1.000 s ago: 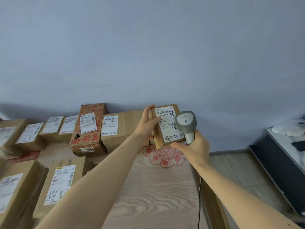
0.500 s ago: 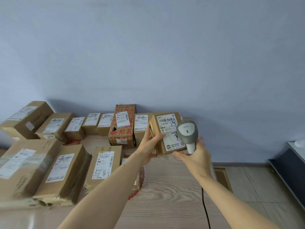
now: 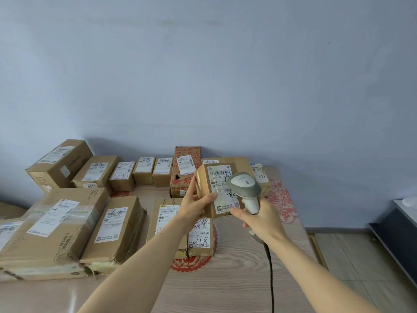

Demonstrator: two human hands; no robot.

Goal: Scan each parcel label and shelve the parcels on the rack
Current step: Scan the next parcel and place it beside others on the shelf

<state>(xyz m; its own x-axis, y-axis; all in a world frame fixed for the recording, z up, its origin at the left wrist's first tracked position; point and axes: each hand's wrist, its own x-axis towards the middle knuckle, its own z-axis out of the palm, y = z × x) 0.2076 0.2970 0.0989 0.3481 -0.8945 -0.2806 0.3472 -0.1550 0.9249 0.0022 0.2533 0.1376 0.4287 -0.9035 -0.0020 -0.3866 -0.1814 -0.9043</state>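
- Above the wood-grain surface (image 3: 225,290), the left hand (image 3: 195,205) grips a small brown parcel (image 3: 203,188); its white label (image 3: 222,188) reads "502-602-12", with handwriting.
- At 3 o'clock of the label, the right hand (image 3: 259,219) curls its fingers around a grey-white scanner (image 3: 243,187).
- At 9 o'clock, taped labelled boxes (image 3: 112,231) lie.

Plain pale blue-grey wall (image 3: 203,75), evenly lit, filling most of the view. Below it, a light wood-grain table (image 3: 225,285) with red paper-cut decorations (image 3: 279,199). Beige tiled floor (image 3: 352,263) at right, beside a dark low cabinet (image 3: 397,240) with a pale top.
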